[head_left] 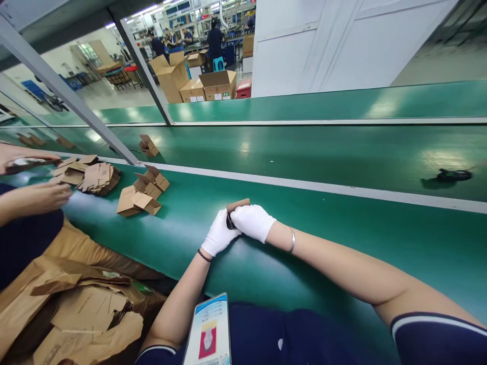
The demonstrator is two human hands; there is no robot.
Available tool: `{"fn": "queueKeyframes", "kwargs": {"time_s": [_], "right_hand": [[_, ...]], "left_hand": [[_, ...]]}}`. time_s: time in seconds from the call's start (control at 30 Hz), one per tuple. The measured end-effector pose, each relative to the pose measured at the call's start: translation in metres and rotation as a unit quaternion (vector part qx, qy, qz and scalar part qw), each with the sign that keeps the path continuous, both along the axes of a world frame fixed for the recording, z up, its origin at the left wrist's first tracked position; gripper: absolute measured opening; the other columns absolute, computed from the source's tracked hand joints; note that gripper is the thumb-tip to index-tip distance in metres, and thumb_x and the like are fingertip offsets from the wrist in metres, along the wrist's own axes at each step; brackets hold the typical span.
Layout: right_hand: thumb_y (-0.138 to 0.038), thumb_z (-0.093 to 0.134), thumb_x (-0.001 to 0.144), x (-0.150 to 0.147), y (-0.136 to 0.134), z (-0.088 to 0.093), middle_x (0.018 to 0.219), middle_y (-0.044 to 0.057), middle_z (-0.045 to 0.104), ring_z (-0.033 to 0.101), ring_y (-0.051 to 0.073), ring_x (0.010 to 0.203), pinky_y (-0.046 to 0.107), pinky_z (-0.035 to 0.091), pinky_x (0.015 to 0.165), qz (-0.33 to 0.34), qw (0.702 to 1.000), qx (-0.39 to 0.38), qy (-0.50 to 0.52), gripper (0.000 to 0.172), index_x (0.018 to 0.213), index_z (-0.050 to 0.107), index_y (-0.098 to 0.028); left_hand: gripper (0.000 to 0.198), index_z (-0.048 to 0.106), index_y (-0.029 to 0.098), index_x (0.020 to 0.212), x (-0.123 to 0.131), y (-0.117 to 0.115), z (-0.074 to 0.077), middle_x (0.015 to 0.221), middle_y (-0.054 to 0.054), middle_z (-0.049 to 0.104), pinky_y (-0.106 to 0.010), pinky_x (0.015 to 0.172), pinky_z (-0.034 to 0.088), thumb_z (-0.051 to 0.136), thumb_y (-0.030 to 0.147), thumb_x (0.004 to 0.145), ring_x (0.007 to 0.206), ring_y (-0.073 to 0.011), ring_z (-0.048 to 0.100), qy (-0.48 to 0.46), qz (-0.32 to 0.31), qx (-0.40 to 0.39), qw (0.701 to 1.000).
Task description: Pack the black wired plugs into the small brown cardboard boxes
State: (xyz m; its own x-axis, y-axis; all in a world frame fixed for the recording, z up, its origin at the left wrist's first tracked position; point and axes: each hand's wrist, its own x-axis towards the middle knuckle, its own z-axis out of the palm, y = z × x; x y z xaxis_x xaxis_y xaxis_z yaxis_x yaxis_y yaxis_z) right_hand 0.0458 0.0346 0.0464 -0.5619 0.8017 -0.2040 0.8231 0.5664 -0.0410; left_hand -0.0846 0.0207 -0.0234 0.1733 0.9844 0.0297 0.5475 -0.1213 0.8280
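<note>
Both hands wear white gloves and meet over the near green conveyor belt (pixel 342 238), a little ahead of the person's body. Left hand (pixel 219 234) is curled closed around a small cardboard box (pixel 238 205), its fingers wrapped on the left and lower side, where a dark item (pixel 229 221) shows between the two gloves; what that item is cannot be told. Right hand (pixel 252 221) is closed over the same box from the right, fingers bent down across its top and front. Only the box's brown upper edge sticks out above the gloves, so the box sits between the two hands, touching both, and held just above or on the belt; which of the two cannot be told. A dark bracelet circles the left wrist and a silver bangle the right.

Further left on the same belt, well apart from the hands, lies a cluster of small folded cartons (pixel 142 195), and beyond it a heap of flat cardboard blanks (pixel 95 176). Another person's hand (pixel 45 195) reaches toward that heap from the left edge. Crumpled brown paper (pixel 76 304) fills the lower left corner. A printed card (pixel 208 332) rests against the person's chest.
</note>
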Motion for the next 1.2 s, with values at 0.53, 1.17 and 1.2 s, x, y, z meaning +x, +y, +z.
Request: {"fn": "queueKeyframes", "kwargs": {"time_s": [0.53, 1.17, 1.2], "right_hand": [[-0.01, 0.059, 0.077, -0.006, -0.012, 0.006, 0.105, 0.017, 0.062, 0.059, 0.028, 0.094, 0.036, 0.045, 0.08, 0.048, 0.997, 0.002, -0.064, 0.032, 0.108, 0.063, -0.01], [-0.018, 0.034, 0.09, 0.03, -0.036, 0.016, 0.087, 0.016, 0.067, 0.066, 0.03, 0.078, 0.036, 0.045, 0.062, -0.105, 0.993, -0.03, -0.034, 0.039, 0.127, 0.044, -0.016], [-0.02, 0.034, 0.09, 0.029, -0.035, 0.011, 0.088, 0.016, 0.068, 0.066, 0.03, 0.077, 0.037, 0.046, 0.061, -0.116, 0.992, -0.047, -0.03, 0.042, 0.132, 0.039, -0.017]], "left_hand": [[0.036, 0.049, 0.018, 0.095, -0.002, 0.008, -0.014, 0.095, -0.004, 0.058, -0.033, 0.079, 0.048, 0.069, 0.018, 0.065, 0.088, -0.0193, 0.057, 0.043, 0.011, 0.017, 0.999], [0.057, 0.05, 0.016, 0.114, -0.002, 0.011, -0.016, 0.116, -0.009, 0.058, -0.041, 0.092, 0.046, 0.072, 0.015, 0.061, 0.109, -0.0261, 0.057, -0.034, -0.012, -0.002, 0.999], [0.057, 0.051, 0.016, 0.114, -0.002, 0.011, -0.016, 0.116, -0.01, 0.058, -0.041, 0.092, 0.046, 0.072, 0.015, 0.061, 0.108, -0.026, 0.057, -0.032, -0.01, -0.002, 0.999]]}}
